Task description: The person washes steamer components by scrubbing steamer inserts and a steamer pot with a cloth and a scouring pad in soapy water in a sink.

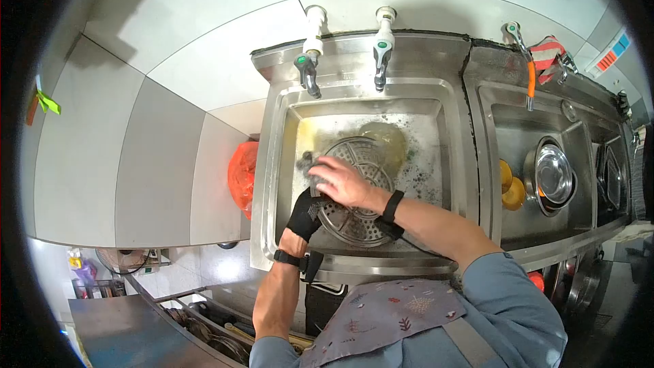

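Note:
A round perforated metal steamer rack (368,230) is tilted over the left sink basin. My left hand (304,215), in a black glove, is closed on the rack's left edge; its fingertips are partly hidden behind my other hand. Bare and crossing in front of the rack, my right hand (343,182) has its fingers on a dark grey steel wool scrubber (307,163) near the rim. The palm side of that hand is out of sight.
Soapy, yellowish water (388,143) lies in the steel basin (446,143). Two taps (308,75) (381,61) hang over its back edge. A right-hand sink holds metal bowls (554,174) and yellow dishes (514,194). An orange-red bag (243,174) sits left of the basin.

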A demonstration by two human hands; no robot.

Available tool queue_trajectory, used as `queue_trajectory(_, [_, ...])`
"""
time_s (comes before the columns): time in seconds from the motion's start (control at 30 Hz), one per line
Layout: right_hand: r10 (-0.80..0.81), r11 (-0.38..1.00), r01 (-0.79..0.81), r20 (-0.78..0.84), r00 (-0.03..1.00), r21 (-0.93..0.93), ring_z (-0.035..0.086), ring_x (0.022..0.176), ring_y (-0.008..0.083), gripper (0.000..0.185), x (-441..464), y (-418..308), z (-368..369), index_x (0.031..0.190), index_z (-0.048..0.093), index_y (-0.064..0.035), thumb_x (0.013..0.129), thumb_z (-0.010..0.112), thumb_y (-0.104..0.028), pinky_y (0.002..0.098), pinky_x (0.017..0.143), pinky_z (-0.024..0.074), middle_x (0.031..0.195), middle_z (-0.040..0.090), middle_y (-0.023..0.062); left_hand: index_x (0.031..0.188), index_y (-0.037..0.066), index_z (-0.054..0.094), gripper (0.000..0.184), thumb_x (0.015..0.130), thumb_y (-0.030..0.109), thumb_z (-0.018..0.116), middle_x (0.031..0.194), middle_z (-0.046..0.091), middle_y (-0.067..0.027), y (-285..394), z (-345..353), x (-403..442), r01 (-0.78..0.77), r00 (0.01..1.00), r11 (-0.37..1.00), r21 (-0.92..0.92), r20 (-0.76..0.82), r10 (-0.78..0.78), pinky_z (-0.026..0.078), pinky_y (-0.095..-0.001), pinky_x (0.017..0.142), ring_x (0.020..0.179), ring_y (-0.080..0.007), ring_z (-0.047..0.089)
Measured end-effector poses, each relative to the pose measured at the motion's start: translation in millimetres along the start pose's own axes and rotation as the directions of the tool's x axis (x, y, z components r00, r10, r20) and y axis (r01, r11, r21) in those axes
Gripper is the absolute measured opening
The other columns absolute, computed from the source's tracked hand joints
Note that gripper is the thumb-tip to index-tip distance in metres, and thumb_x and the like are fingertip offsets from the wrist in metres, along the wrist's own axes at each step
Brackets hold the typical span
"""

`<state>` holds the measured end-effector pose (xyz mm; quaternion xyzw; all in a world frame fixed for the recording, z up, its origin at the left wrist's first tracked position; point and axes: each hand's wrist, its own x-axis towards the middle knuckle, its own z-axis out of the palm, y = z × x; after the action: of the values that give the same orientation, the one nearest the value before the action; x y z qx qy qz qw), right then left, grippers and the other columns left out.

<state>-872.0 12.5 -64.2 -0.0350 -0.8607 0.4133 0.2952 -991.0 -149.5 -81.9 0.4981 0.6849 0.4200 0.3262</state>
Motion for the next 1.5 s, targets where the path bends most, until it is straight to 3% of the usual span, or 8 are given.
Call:
queue_trajectory(0.33, [0.777, 0.576, -0.815, -0.263, 0.571, -0.069, 0.061, 0.111, 0.0403, 0.038, -40, 135, -50, 0.128, 0.059, -0.0045, 0.094, 0.065, -0.022, 0.0515, 0.096, 0.0502, 0.122, 0.061, 0.0246, 0.127, 0.000, 0.062, 0.037, 0.090, 0.001, 0.066, 0.113, 0.071, -0.0126, 14, 9, -16, 0.238, 0.891, 0.430, -0.871, 0.019, -0.454, 0.059, -0.0368, 0.087, 0.099, -0.0250, 0.071])
queue_trajectory(0.57, [0.304, 0.944, -0.321, -0.167, 0.938, -0.082, 0.062, 0.104, 0.0406, 0.037, -28, 24, 16, 0.125, 0.059, -0.0036, 0.090, 0.066, -0.011, 0.0503, 0.088, 0.0507, 0.113, 0.061, 0.0194, 0.126, -0.001, 0.061, 0.034, 0.092, 0.003, 0.064, 0.106, 0.071, -0.0108, -6, 34, -1, 0.176, 0.876, 0.405, -0.897, -0.044, -0.480, 0.058, -0.0351, 0.083, 0.092, -0.0246, 0.070])
queue_trajectory(0.7, [0.226, 0.973, -0.229, -0.067, 0.972, -0.026, 0.061, 0.106, 0.0364, 0.034, -25, -10, 17, 0.122, 0.062, -0.0089, 0.089, 0.069, -0.012, 0.0487, 0.087, 0.0504, 0.114, 0.062, 0.0169, 0.128, 0.001, 0.062, 0.034, 0.095, 0.007, 0.064, 0.109, 0.071, -0.0098, -8, 18, -12, 0.048, 0.977, 0.982, -0.183, -0.197, -0.084, 0.056, -0.0335, 0.085, 0.096, -0.0228, 0.068])
queue_trajectory(1.0, [0.697, 0.670, -0.724, -0.194, 0.690, -0.165, 0.060, 0.104, 0.0419, 0.030, -54, 109, -56, 0.123, 0.060, -0.0063, 0.093, 0.061, -0.009, 0.0530, 0.087, 0.0501, 0.118, 0.058, 0.0203, 0.127, 0.003, 0.061, 0.034, 0.093, 0.002, 0.066, 0.112, 0.070, -0.0113, 21, 2, -21, 0.086, 0.860, 0.421, -0.903, -0.146, -0.490, 0.059, -0.0381, 0.083, 0.097, -0.0250, 0.070])
queue_trajectory(1.23, [0.224, 0.972, -0.234, -0.206, 0.952, -0.022, 0.059, 0.095, 0.0423, 0.034, -47, -10, 11, 0.114, 0.062, -0.0071, 0.081, 0.070, -0.004, 0.0516, 0.081, 0.0497, 0.105, 0.056, 0.0197, 0.128, 0.004, 0.060, 0.030, 0.098, 0.006, 0.061, 0.111, 0.070, -0.0115, -24, 24, 1, 0.024, 0.909, 0.388, -0.921, -0.141, -0.392, 0.058, -0.0374, 0.080, 0.096, -0.0254, 0.070])
queue_trajectory(1.3, [0.127, 0.985, -0.149, -0.221, 0.967, -0.089, 0.059, 0.095, 0.0411, 0.035, -46, -30, 15, 0.113, 0.063, -0.0092, 0.080, 0.072, -0.008, 0.0512, 0.080, 0.0496, 0.103, 0.056, 0.0172, 0.128, 0.005, 0.061, 0.028, 0.100, 0.010, 0.060, 0.109, 0.070, -0.0106, -46, 29, 2, -0.033, 0.929, 0.988, -0.152, -0.370, -0.026, 0.057, -0.0364, 0.079, 0.096, -0.0257, 0.070])
queue_trajectory(1.37, [0.158, 0.977, -0.183, -0.205, 0.966, -0.112, 0.059, 0.094, 0.0406, 0.035, -45, -16, 6, 0.113, 0.063, -0.0099, 0.080, 0.073, -0.008, 0.0510, 0.079, 0.0495, 0.102, 0.056, 0.0161, 0.129, 0.005, 0.061, 0.030, 0.100, 0.012, 0.061, 0.109, 0.070, -0.0103, -14, 17, -4, 0.068, 0.886, 0.389, -0.919, -0.124, -0.446, 0.057, -0.0365, 0.083, 0.097, -0.0255, 0.070])
queue_trajectory(1.5, [0.390, 0.879, -0.439, -0.249, 0.886, -0.187, 0.060, 0.099, 0.0408, 0.034, -55, 54, -30, 0.116, 0.063, -0.0115, 0.083, 0.070, -0.010, 0.0519, 0.084, 0.0494, 0.112, 0.060, 0.0185, 0.129, 0.002, 0.060, 0.032, 0.100, 0.014, 0.064, 0.112, 0.071, -0.0099, 8, -1, -25, 0.086, 0.898, 0.641, -0.763, -0.220, -0.382, 0.057, -0.0364, 0.086, 0.099, -0.0217, 0.070])
